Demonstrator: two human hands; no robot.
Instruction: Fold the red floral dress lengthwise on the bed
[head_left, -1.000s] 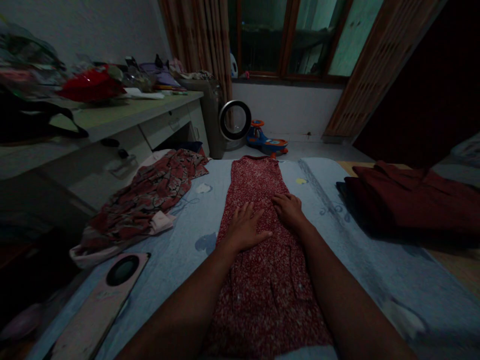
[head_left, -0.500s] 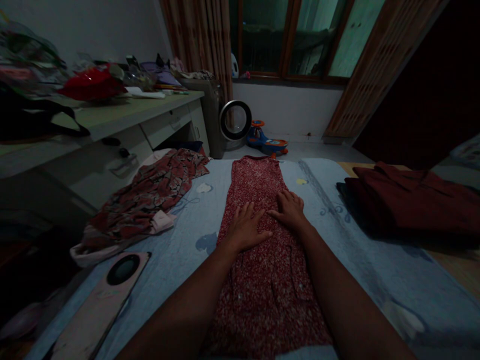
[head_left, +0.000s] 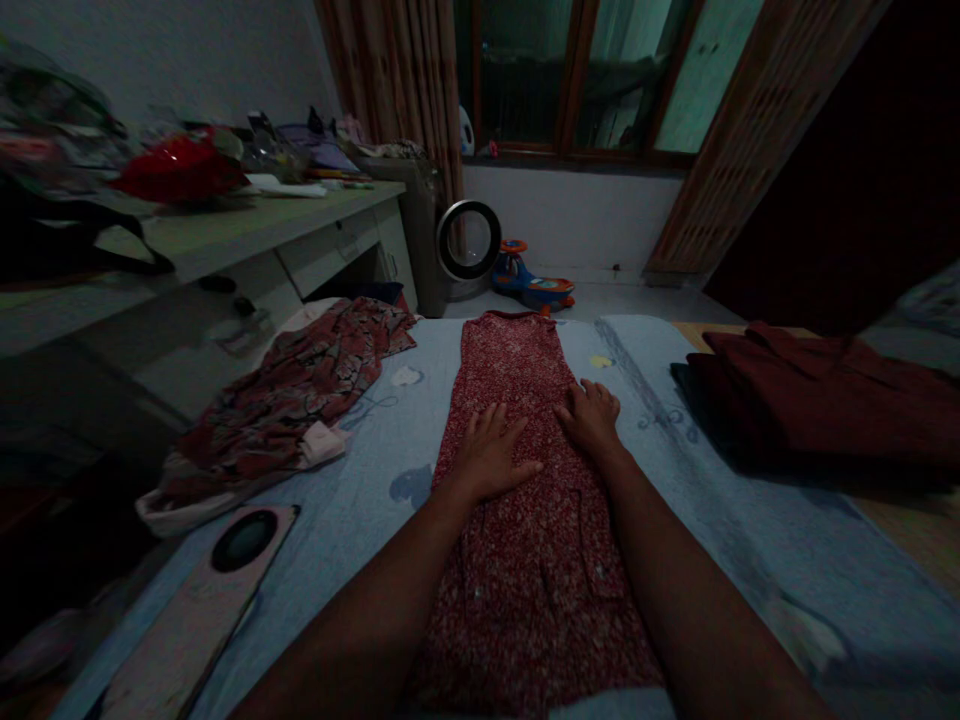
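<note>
A dim bedroom is seen from above a bed covered by a pale blue sheet (head_left: 360, 470). A long red dress with a fine white speckled print (head_left: 525, 560) is laid flat down the middle of the sheet, its narrow end pointed toward the far edge of the bed. Both bare forearms are stretched forward over it. The left hand (head_left: 491, 455) is pressed palm down on the dress, fingers spread and flat, with nothing gripped. The right hand (head_left: 592, 418) is laid just beside it at the dress's right edge, its fingers slightly curled against the fabric; whether cloth is pinched beneath them cannot be told. The two hands are close together but apart. To the left, a crumpled red and dark patterned garment (head_left: 292, 400) is spread on the sheet, and nearer the viewer a pale pink flat object with a dark oval (head_left: 217, 580) is seen. At the right edge of the bed, dark maroon folded clothing (head_left: 817, 405) is piled. A cluttered desk (head_left: 225, 235) is set along the left wall. On the floor beyond the bed, a round ring-shaped fan (head_left: 469, 240) and a blue and orange toy car (head_left: 532, 282) are placed below a window (head_left: 570, 75).
</note>
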